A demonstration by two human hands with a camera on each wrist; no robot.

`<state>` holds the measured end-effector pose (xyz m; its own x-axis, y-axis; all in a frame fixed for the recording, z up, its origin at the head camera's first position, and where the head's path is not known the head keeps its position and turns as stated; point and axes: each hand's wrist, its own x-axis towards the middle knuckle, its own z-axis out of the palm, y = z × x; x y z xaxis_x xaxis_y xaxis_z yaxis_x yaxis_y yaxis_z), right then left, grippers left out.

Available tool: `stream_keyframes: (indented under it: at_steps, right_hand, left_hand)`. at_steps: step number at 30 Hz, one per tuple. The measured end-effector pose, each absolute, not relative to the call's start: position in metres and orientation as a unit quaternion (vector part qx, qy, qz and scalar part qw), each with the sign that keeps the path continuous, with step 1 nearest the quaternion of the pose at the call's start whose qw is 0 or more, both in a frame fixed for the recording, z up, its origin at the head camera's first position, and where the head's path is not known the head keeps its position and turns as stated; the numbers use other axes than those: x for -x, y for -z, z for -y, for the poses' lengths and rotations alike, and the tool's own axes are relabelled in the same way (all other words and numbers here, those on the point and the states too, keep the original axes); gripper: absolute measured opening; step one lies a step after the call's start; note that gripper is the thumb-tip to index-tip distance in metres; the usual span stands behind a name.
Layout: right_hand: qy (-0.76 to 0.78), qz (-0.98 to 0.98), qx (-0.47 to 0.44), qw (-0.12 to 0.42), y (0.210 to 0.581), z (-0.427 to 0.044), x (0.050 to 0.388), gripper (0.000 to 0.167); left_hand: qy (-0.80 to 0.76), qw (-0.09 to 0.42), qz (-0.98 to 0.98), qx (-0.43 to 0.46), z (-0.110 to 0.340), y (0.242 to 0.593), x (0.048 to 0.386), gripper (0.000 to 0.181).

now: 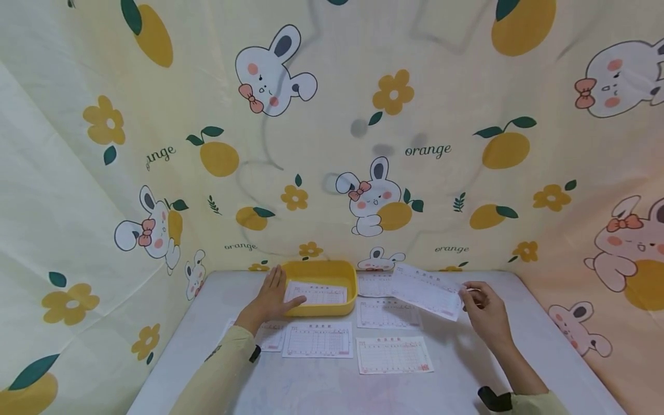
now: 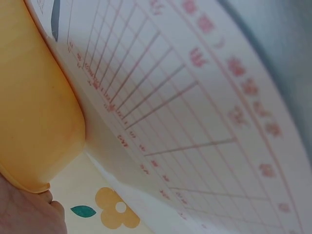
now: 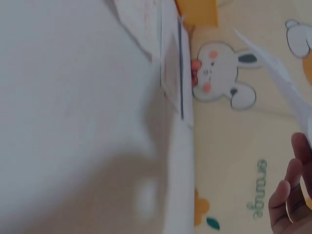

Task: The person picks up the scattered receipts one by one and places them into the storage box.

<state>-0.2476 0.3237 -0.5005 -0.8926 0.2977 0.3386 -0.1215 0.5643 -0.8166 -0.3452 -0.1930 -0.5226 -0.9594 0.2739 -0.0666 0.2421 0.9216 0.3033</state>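
Right hand is pinching one red-printed form slip by its edge above the white table; left hand, fingers extended, is touching a yellow tray's left side; one similar slip is lying inside, further slips are lying in front and to the right.

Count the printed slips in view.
7: one slip in the yellow tray, one held in the right hand, three in a column right of the tray, two in front. Others may be hidden underneath.
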Motion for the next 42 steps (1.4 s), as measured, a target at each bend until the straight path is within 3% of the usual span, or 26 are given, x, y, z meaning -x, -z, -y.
stream_keyframes:
  at_steps: [9, 26, 35, 42]
  right_hand:
    - [-0.502, 0.84, 0.01, 0.203, 0.503, -0.296, 0.262, 0.023]
    - [-0.548, 0.819, -0.047, 0.166, 0.503, -0.247, 0.292, 0.019]
    - [-0.547, 0.827, -0.034, 0.123, 0.5, -0.22, 0.306, 0.018]
    - [-0.57, 0.816, -0.038, 0.092, 0.499, -0.204, 0.318, 0.017]
  left_hand:
    - [-0.164, 0.042, -0.975, -0.144, 0.192, 0.524, 0.345, 0.115]
    - [-0.146, 0.051, -0.979, -0.136, 0.195, 0.533, 0.355, 0.12]
    - [-0.157, 0.052, -0.975, -0.145, 0.195, 0.528, 0.348, 0.13]
    - [-0.167, 0.046, -0.974, -0.146, 0.194, 0.529, 0.347, 0.124]
